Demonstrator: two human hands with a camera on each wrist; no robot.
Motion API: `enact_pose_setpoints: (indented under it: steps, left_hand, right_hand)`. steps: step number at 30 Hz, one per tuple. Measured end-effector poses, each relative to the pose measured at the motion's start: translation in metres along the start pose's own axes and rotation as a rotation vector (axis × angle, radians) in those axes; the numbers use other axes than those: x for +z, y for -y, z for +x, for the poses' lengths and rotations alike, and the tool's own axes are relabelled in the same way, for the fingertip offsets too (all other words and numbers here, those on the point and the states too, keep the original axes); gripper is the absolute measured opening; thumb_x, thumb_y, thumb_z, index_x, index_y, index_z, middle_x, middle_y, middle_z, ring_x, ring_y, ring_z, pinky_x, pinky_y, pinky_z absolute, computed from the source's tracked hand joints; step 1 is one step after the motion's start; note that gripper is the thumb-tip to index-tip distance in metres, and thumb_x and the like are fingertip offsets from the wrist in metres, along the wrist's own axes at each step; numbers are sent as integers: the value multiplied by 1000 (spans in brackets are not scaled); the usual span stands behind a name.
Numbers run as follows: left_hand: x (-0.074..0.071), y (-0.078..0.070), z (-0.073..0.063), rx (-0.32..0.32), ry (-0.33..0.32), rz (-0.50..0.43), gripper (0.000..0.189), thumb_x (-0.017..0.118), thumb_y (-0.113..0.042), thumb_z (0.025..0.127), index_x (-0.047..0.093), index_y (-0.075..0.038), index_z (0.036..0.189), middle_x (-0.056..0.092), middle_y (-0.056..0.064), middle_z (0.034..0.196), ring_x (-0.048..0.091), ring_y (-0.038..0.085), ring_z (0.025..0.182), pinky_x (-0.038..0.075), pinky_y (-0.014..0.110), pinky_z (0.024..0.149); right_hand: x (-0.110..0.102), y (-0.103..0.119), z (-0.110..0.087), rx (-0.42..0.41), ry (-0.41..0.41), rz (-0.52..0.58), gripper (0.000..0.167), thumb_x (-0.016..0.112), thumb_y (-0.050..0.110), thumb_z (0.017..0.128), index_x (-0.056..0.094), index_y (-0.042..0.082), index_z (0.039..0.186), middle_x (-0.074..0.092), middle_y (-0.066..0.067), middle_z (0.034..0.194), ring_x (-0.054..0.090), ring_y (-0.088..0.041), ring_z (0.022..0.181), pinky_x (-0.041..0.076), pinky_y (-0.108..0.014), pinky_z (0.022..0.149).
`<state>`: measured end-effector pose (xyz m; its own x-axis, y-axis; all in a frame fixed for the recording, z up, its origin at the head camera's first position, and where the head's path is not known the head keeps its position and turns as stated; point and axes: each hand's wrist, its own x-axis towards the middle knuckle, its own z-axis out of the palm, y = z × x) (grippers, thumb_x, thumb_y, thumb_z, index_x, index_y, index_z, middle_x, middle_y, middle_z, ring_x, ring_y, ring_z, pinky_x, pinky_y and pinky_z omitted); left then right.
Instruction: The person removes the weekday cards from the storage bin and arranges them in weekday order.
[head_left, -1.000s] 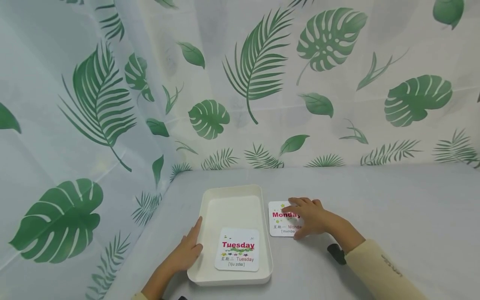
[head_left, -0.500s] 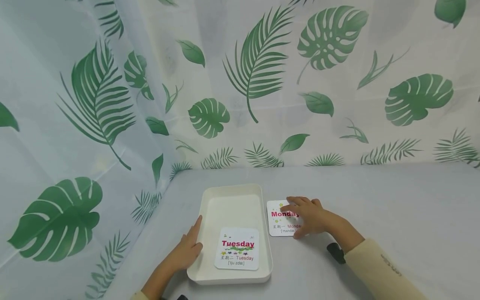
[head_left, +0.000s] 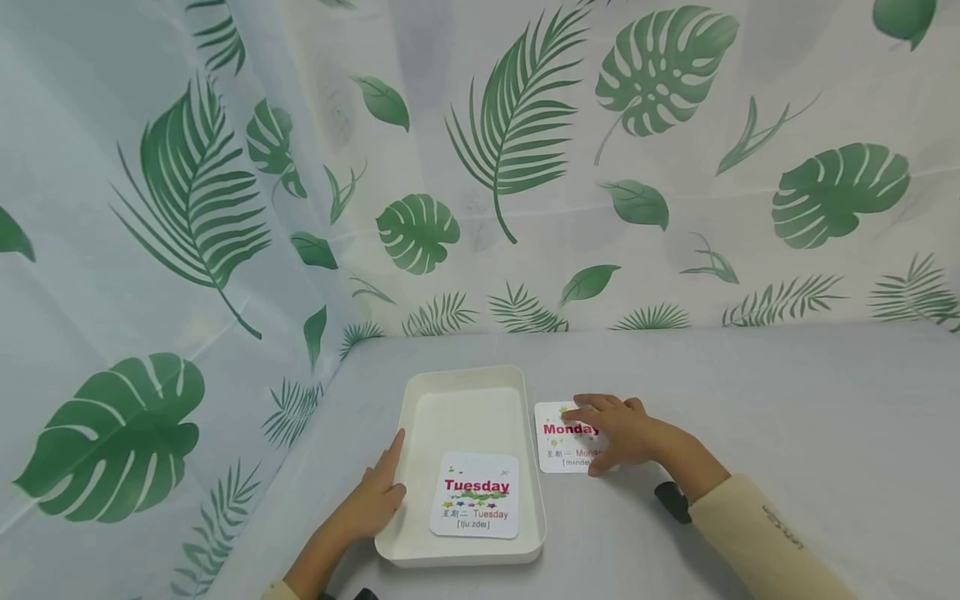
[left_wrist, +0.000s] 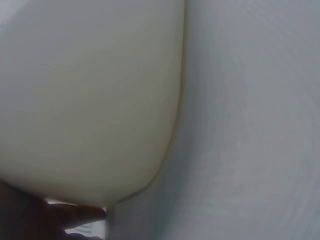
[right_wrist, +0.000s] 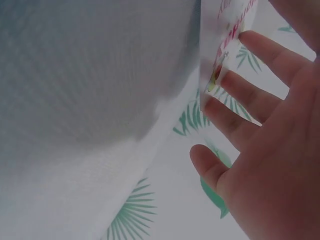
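A white tray (head_left: 461, 417) lies on the table with a square Tuesday card (head_left: 476, 521) in its near half. Along the tray's left wall rests my left hand (head_left: 369, 500), index finger extended on the side and thumb at the rim. Just right of the tray is a Monday card (head_left: 555, 450), flat on the table. My right hand (head_left: 626, 433) spreads over that card's right part, hiding some of its print. In the right wrist view several fingertips (right_wrist: 227, 80) touch the card face, fairly straight and apart.
A pale grey cloth covers the table (head_left: 787, 417). Behind it and at the left hang white curtains (head_left: 525, 267) printed with green leaves. A dark band (head_left: 671, 502) sits under the right wrist.
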<state>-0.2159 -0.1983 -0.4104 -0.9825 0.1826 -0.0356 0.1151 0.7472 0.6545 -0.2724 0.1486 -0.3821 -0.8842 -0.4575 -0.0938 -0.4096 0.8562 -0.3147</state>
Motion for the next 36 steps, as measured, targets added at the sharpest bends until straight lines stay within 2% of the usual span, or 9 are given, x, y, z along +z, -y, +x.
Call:
enact_pose_setpoints:
  steps: [6, 16, 24, 32, 36]
  left_hand:
    - [0, 0, 1, -1, -5, 6, 68, 36, -2, 84, 9, 0, 146, 12, 22, 151, 8, 43, 138, 0, 62, 107]
    - [1, -1, 0, -13, -8, 14, 68, 36, -2, 84, 9, 0, 146, 13, 22, 151, 9, 43, 138, 0, 61, 107]
    - [0, -1, -1, -17, -5, 23, 67, 36, -2, 84, 9, -1, 146, 13, 22, 151, 9, 42, 138, 0, 61, 108]
    - [2, 1, 1, -21, -5, 25, 67, 36, -3, 85, 8, -1, 146, 12, 21, 151, 8, 41, 138, 0, 61, 108]
    - [2, 1, 2, -21, -8, 24, 67, 36, -3, 84, 8, 0, 146, 13, 22, 151, 9, 42, 138, 0, 61, 108]
  right_hand:
    - [0, 3, 1, -9, -4, -19, 71, 80, 23, 64, 50, 18, 129, 36, -15, 142, 31, -39, 128, 25, -61, 98]
    - [1, 3, 2, 52, 40, 7, 68, 79, 24, 66, 52, 16, 128, 36, -17, 142, 33, -39, 128, 26, -61, 96]
    - [-1, 0, 2, 37, 119, 78, 63, 76, 19, 68, 53, 13, 127, 37, -13, 143, 40, -48, 115, 37, -59, 88]
    - [0, -2, 3, 73, 141, 84, 65, 76, 23, 69, 52, 14, 129, 35, -12, 144, 35, -53, 121, 30, -68, 93]
    - [1, -1, 2, 64, 130, 93, 64, 76, 21, 69, 52, 14, 129, 35, -12, 145, 34, -50, 125, 27, -68, 95]
